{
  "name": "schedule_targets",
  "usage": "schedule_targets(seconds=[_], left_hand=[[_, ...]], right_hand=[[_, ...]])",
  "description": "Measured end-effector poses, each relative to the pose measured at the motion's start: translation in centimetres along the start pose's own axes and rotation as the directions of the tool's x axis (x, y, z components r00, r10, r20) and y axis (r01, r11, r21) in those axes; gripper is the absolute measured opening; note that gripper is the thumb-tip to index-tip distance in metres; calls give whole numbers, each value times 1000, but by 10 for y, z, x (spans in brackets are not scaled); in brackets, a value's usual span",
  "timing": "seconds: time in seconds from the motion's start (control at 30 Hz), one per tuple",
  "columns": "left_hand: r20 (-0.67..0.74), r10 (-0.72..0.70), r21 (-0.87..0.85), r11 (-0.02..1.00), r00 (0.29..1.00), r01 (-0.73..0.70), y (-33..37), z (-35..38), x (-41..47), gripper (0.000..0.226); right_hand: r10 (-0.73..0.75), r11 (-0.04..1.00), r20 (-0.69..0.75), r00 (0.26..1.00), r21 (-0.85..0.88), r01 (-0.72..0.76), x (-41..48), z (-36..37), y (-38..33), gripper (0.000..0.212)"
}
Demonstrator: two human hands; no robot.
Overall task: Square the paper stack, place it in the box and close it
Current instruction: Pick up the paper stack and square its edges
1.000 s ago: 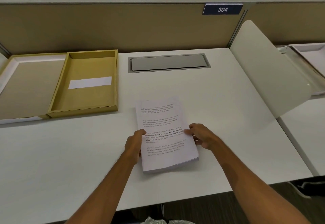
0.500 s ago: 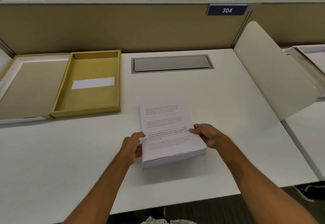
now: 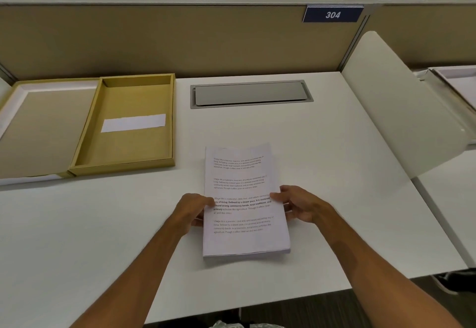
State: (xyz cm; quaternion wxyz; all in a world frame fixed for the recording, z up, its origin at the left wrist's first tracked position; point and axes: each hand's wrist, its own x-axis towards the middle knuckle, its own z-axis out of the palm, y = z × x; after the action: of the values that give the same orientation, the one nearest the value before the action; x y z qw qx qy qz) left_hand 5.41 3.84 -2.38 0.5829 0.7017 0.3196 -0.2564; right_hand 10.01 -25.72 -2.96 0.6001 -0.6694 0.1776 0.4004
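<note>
Lying near the front middle of the white desk point(image 3: 334, 147), the paper stack point(image 3: 244, 199) shows a printed top sheet with four short blocks of text, one of them partly in bold. Its near edge shows the thickness of many sheets, fairly even, while the far end looks a little fanned toward the right. The left hand point(image 3: 193, 210) grips the stack's left long edge about midway along, thumb laid on the top sheet and fingers curled together down the side. The right hand point(image 3: 300, 205) holds the opposite long edge in the same way, thumb tip on the printed page, fingers bent and close together under or against the edge; whether they reach beneath the stack I cannot tell. Both bare forearms come in from the bottom of the view.

Well apart to the left, at the back of the desk, sits the open box point(image 3: 128, 121), a shallow mustard-yellow tray with a white strip of paper point(image 3: 134, 123) lying across its floor. Its lid point(image 3: 43, 127) lies flat, folded out to the left and joined along the tray's left wall. Behind the stack a grey cable hatch point(image 3: 249, 94) is set into the desk, and a tan partition point(image 3: 180, 39) carries a blue plate reading 304 point(image 3: 332, 14)
</note>
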Motion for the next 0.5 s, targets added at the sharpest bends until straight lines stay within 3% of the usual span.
schedule_targets(seconds=[0.17, 0.27, 0.33, 0.43, 0.5], left_hand=[[1, 132, 124, 984, 991, -131, 10, 0, -8, 11], [-33, 278, 160, 950, 960, -269, 13, -3, -28, 9], [-69, 424, 195, 893, 903, -405, 13, -8, -44, 16], [-116, 622, 211, 777, 774, -593, 9, -9, -69, 24], [-185, 692, 215, 721, 698, -659, 3, -3, -78, 27]], right_hand=[[-192, 964, -15, 981, -189, 185, -21, 17, -15, 33], [-359, 916, -29, 933, -205, 345, -41, 26, -17, 35], [-501, 849, -85, 861, -243, 470, -54, 33, -14, 35], [-700, 707, -213, 682, -337, 621, -67, 44, -9, 34], [-760, 649, -270, 591, -359, 671, -73, 53, -10, 52]])
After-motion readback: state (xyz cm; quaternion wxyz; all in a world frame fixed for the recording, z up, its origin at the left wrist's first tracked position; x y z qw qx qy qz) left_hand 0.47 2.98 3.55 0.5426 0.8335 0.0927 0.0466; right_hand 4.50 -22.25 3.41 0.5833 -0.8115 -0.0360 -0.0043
